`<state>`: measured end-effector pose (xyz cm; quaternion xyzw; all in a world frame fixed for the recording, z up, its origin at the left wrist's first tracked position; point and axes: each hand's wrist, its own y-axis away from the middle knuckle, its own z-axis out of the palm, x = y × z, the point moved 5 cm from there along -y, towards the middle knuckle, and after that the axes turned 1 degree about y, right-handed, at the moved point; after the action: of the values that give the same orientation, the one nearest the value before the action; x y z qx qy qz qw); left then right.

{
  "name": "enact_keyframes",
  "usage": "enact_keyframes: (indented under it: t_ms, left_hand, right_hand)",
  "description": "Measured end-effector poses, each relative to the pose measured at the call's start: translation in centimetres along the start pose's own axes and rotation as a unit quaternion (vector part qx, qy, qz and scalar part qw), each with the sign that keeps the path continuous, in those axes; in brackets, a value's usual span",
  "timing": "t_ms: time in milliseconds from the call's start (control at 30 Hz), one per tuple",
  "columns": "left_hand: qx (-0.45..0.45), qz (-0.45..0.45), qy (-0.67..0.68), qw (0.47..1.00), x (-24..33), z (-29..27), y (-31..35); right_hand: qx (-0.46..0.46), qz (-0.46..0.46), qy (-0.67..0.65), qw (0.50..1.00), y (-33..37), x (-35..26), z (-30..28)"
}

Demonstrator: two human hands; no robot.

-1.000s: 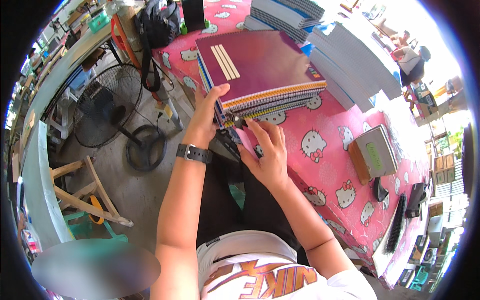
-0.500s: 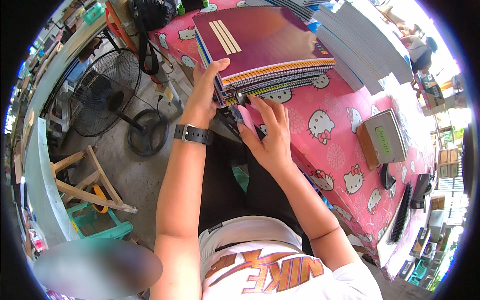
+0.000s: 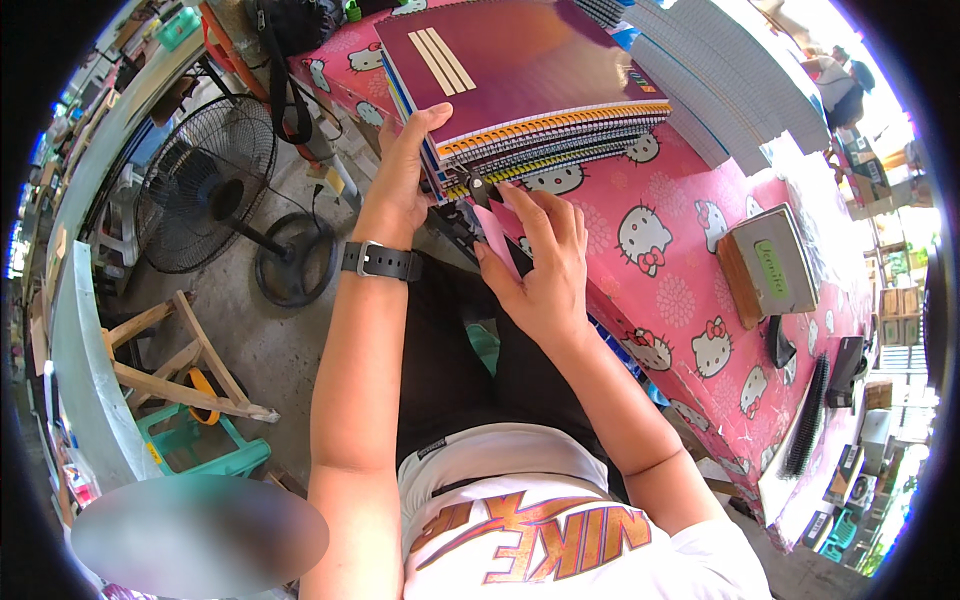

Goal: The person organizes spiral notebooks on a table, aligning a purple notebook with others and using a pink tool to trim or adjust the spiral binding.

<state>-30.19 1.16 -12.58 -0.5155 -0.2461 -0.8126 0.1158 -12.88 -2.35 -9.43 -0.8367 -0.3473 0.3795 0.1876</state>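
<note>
A stack of spiral notebooks (image 3: pixel 530 75) with a glossy maroon top cover rests at the table's left edge, its coil bindings facing me. My left hand (image 3: pixel 405 165), below a black watch, grips the stack's left corner, thumb on the top cover and fingers out of sight beneath. In my right hand (image 3: pixel 545 255) is a pair of pliers (image 3: pixel 490 215) with a round metal pivot and dark and pink handles. The fingers are closed round the handles. The pliers' jaws are at the lower coils near the left corner, partly hidden there.
A pink patterned tablecloth (image 3: pixel 680 290) covers the table. Tall paper stacks (image 3: pixel 720 80) stand behind. On the right are a wooden block with a grey face (image 3: pixel 770 265) and a black brush (image 3: pixel 805 425). A floor fan (image 3: pixel 215 190) and a green stool (image 3: pixel 215 445) stand left.
The notebook stack and both hands sit slightly higher and further left in view. The pliers' jaws remain at the coils by the left corner.
</note>
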Motion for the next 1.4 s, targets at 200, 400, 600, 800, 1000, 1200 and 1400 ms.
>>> enact_keyframes:
  t_ms: [200, 400, 600, 800, 1000, 1200, 1400]
  left_hand:
    - [-0.024, -0.003, 0.014, 1.000, 0.2, 0.3, 0.1]
    - [-0.010, 0.015, 0.008, 1.000, 0.3, 0.2, 0.1]
    - [0.004, 0.014, 0.016, 1.000, 0.1, 0.2, -0.1]
    - [-0.014, 0.013, 0.024, 1.000, 0.2, 0.2, 0.1]
    - [-0.016, 0.009, 0.025, 1.000, 0.2, 0.4, 0.1]
    - [0.001, 0.018, 0.019, 1.000, 0.1, 0.1, 0.0]
    - [-0.011, 0.019, 0.018, 1.000, 0.4, 0.4, 0.3]
  right_hand:
    - [-0.012, -0.013, -0.026, 1.000, -0.3, 0.2, 0.5]
    - [-0.240, 0.356, -0.614, 0.663, 0.2, 2.8, 2.7]
    - [-0.063, 0.033, -0.069, 0.995, -0.2, 0.9, 0.6]
    - [-0.058, 0.034, -0.077, 0.995, -0.2, 1.2, 0.8]
    - [-0.167, 0.298, -0.480, 0.808, 0.7, 3.5, 2.3]
    - [-0.040, 0.028, -0.048, 0.998, 0.5, 1.3, 1.0]
    - [-0.095, 0.113, -0.205, 0.968, 0.8, 2.5, 1.6]
